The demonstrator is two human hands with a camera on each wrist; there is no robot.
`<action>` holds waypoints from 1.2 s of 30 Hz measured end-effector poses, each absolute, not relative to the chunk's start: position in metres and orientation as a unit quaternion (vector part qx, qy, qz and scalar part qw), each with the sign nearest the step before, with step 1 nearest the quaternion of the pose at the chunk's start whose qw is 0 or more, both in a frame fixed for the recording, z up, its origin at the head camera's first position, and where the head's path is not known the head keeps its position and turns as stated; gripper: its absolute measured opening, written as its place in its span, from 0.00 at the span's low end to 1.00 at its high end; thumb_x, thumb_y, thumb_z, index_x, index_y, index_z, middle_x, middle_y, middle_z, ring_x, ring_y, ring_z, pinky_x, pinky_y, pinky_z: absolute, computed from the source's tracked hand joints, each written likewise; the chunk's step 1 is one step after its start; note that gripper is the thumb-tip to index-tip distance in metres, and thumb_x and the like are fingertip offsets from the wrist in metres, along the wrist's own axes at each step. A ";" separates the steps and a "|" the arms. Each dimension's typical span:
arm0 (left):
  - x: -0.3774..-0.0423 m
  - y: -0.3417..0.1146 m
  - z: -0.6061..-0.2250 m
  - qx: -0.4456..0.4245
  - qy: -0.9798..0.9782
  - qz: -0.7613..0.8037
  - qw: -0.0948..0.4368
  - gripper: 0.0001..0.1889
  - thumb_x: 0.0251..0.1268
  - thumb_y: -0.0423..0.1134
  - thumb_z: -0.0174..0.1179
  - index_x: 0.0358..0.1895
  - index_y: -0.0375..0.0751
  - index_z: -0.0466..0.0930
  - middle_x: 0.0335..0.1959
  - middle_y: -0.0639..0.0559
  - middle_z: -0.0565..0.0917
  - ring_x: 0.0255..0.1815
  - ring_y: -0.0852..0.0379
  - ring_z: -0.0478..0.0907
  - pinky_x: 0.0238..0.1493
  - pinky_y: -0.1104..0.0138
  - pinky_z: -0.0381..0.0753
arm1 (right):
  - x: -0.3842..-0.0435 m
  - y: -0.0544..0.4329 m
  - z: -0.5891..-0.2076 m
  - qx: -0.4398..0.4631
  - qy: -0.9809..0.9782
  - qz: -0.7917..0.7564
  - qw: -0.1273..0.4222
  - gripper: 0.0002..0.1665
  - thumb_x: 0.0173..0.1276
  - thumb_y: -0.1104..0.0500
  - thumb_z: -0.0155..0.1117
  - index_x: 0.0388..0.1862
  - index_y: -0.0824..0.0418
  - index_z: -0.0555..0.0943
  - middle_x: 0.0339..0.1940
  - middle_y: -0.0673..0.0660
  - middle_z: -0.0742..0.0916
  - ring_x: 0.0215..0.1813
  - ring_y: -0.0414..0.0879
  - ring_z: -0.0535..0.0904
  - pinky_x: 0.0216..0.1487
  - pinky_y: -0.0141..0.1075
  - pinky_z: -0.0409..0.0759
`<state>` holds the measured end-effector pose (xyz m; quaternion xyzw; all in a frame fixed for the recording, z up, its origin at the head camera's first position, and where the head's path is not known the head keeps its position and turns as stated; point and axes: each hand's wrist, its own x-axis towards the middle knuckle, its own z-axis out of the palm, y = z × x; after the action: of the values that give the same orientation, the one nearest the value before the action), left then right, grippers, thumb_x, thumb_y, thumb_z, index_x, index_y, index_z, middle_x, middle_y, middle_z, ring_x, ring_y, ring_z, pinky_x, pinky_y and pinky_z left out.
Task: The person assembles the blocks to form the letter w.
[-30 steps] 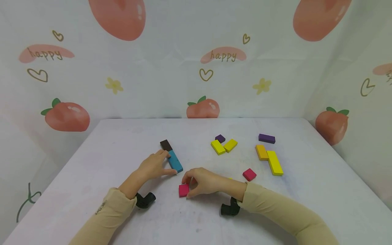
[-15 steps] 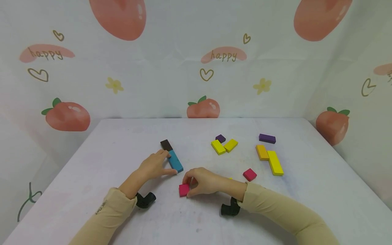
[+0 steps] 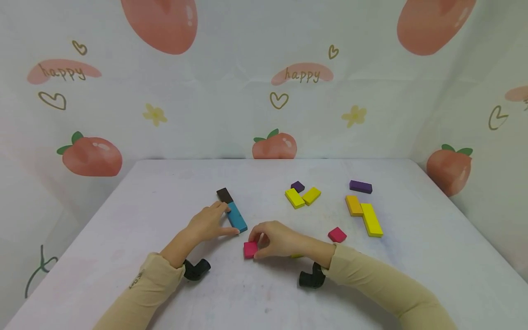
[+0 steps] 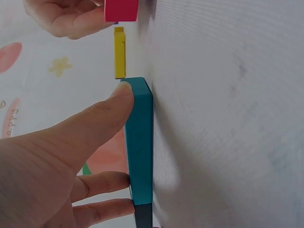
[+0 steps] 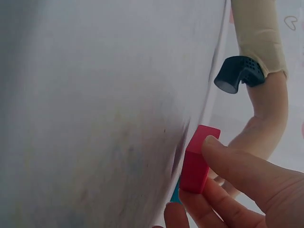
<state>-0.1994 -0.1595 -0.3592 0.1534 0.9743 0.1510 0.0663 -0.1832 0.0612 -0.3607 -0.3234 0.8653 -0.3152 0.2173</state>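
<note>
My right hand point(image 3: 274, 239) pinches a small red block point(image 3: 250, 250) between thumb and fingers, close over the table; the right wrist view shows the thumb across a face of it. My left hand point(image 3: 208, 223) spans a long blue block point(image 3: 237, 217) lying on the table. Its thumb touches the near end and its straight fingers rest along the left side, as the left wrist view shows at the blue block point(image 4: 139, 147). Against the far end of the blue block lies a dark brown block point(image 3: 224, 195), in line with it.
A yellow block point(image 3: 297, 255) lies mostly hidden under my right forearm. Farther right are a second red block point(image 3: 337, 234), an orange block point(image 3: 354, 206) beside a long yellow block point(image 3: 371, 220), and a long purple block point(image 3: 360, 186). Two yellow blocks point(image 3: 294, 198) touch a small purple block point(image 3: 298, 186).
My right hand has shifted slightly away from me with the red block, uncovering a different bit of the yellow block beneath the forearm. The left hand stays in place on the blue block.
</note>
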 end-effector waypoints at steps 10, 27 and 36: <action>-0.200 -0.160 -0.360 0.153 0.975 0.149 0.066 0.35 0.50 0.56 0.67 0.55 0.34 0.70 0.58 0.37 0.73 0.49 0.40 0.75 0.48 0.50 0.78 | -0.199 0.067 -0.361 -0.318 0.870 -0.318 0.204 0.19 0.56 0.57 0.71 0.46 0.59 0.79 0.42 0.53 0.83 0.41 0.42 0.76 0.40 0.25 0.77; -0.200 -0.159 -0.360 0.150 0.976 0.144 0.069 0.35 0.51 0.57 0.66 0.55 0.35 0.70 0.58 0.37 0.72 0.50 0.40 0.74 0.50 0.50 0.77 | -0.208 0.064 -0.361 -0.289 0.881 -0.313 0.208 0.18 0.56 0.58 0.71 0.45 0.58 0.79 0.42 0.52 0.83 0.40 0.42 0.75 0.41 0.27 0.79; -0.200 -0.159 -0.360 0.150 0.976 0.147 0.064 0.34 0.50 0.56 0.67 0.53 0.35 0.70 0.56 0.37 0.73 0.46 0.42 0.75 0.46 0.51 0.79 | -0.211 0.059 -0.361 -0.277 0.886 -0.309 0.206 0.17 0.56 0.58 0.71 0.44 0.58 0.79 0.40 0.52 0.84 0.37 0.41 0.74 0.39 0.27 0.78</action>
<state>-0.1996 -0.1594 -0.3597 0.1502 0.9756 0.1469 0.0639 -0.2111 0.0593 -0.3611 -0.2766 0.8863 -0.3089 0.2061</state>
